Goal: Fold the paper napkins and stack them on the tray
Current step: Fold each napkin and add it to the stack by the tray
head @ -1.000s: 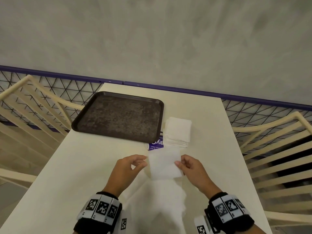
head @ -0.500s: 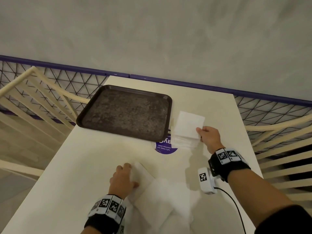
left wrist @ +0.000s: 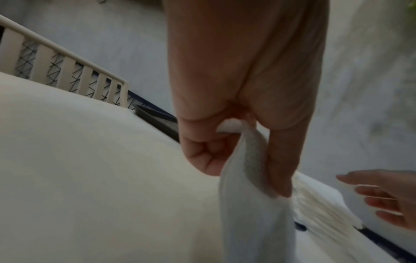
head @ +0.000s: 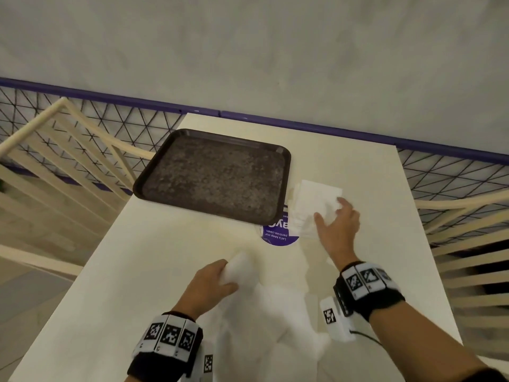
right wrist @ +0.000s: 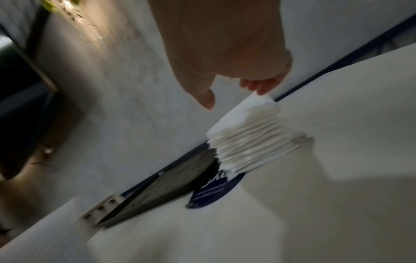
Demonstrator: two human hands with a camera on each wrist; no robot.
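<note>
Pale grey wall (head: 248,51) w/ mottled finish fills upper half. Purple rail (head: 358,132) runs along wall base, over black wire mesh (head: 124,117) w/ diamond pattern. Cream table (head: 137,271) butts up against rail. Cream slatted chair backs both sides: left (head: 55,150), right (head: 465,230). Grey floor (head: 27,299) at lower left. Light dim, soft, even.

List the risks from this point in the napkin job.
1. The right hand is open over the napkin stack, fingertips at its top sheet; the edges already look fanned, so several sheets may lift or slide.
2. The left hand bunches a napkin loosely; it may crease crookedly.
3. The tray holds nothing yet, and the stack sits close beside it.
</note>
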